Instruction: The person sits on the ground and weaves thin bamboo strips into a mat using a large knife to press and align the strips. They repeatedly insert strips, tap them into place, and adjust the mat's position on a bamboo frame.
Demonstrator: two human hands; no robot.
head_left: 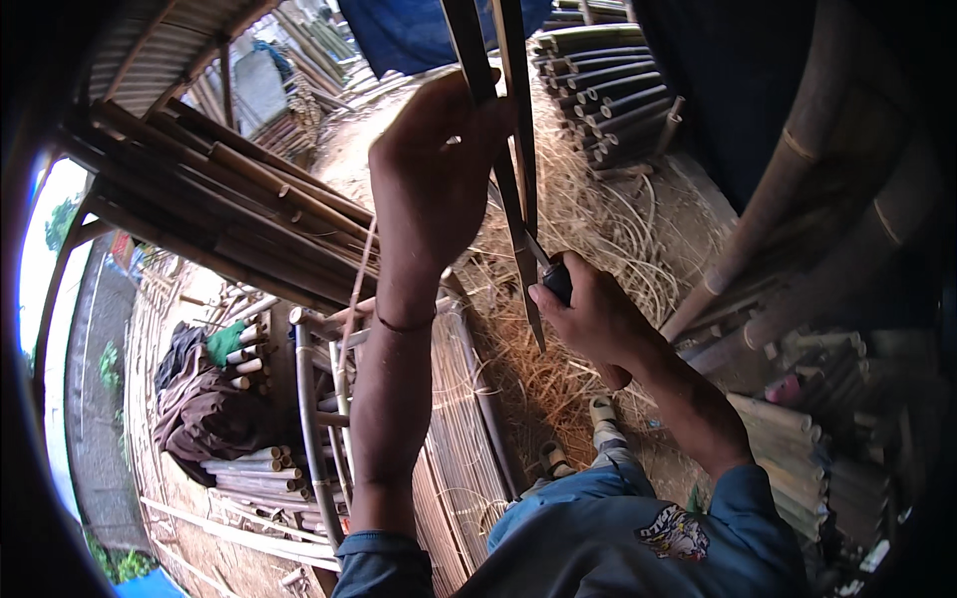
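My left hand (439, 149) is raised in front of me, its fingers closed around a long, dark bamboo strip (510, 194). A second long length (515, 70) runs close beside it, and the two come together lower down. The strip tapers to a point below. My right hand (598, 314) is closed on the black handle of a knife (557, 283). Its short blade lies against the strip near the lower end, below my left hand. The far side of both hands' grip is partly hidden.
Pale shavings (628, 234) cover the ground ahead. Bamboo poles (613, 90) are stacked at the far right, with more poles (239, 199) at left. A slatted bamboo bench (454, 439) stands left of my legs. Thick poles (768, 209) slant along the right. Dark cloth (214, 414) covers a pile.
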